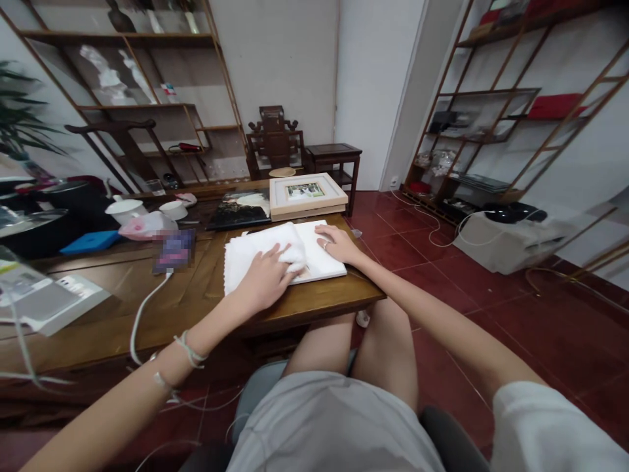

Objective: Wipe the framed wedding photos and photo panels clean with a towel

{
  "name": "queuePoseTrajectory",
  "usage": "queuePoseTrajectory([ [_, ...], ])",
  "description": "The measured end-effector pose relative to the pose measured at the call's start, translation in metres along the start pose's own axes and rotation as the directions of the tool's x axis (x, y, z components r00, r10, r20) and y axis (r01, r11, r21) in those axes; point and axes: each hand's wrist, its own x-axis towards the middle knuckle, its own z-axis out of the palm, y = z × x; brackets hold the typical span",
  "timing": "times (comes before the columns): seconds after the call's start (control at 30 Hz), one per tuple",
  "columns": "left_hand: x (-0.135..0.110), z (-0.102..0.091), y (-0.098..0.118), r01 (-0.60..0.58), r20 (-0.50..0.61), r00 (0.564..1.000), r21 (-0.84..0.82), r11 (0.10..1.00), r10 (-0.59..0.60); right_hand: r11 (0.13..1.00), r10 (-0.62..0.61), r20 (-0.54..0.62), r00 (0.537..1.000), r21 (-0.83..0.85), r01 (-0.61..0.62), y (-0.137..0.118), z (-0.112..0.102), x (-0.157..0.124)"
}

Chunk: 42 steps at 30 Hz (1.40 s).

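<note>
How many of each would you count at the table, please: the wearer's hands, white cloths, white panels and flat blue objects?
Hands: 2 (left hand, right hand)
White cloths: 1 (white cloth under the left hand)
White panels: 1 (white panel under the right hand)
Flat blue objects: 1 (blue object)
Total: 5
</note>
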Motion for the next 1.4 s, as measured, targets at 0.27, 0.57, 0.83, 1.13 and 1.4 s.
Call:
queuePoseTrajectory([
  [0.27, -0.014, -0.005, 0.006, -0.078, 0.012, 0.997, -0.024, 0.997, 0.078, 1.000, 0.014, -0.008, 1.000, 0.015, -0.014, 0.007, 0.001, 0.000],
  [0.57, 0.048, 0.011, -0.044, 0.011, -0.032, 0.999, 0.034, 0.999, -0.010, 1.000, 0.022, 0.003, 1.000, -0.015, -0.022, 0.004, 0.000, 0.001],
  [0.83, 0.041, 0.011, -0.033, -0.008, -0.059, 0.998, 0.062, 0.998, 0.011, 1.000, 0.016, 0.004, 1.000, -0.013, -0.016, 0.002, 0.001, 0.000],
  [1.13, -0.033, 0.003, 0.019, -0.050, -0.055, 0.997, 0.014, 0.999, 0.050, 1.000, 0.028, 0.000, 1.000, 0.012, -0.028, -0.002, 0.001, -0.001],
  [1.4, -0.045, 0.002, 0.015, -0.098, -0.029, 0.995, -0.018, 0.995, 0.097, 1.000, 0.011, -0.006, 1.000, 0.020, -0.011, -0.002, 0.002, 0.000],
])
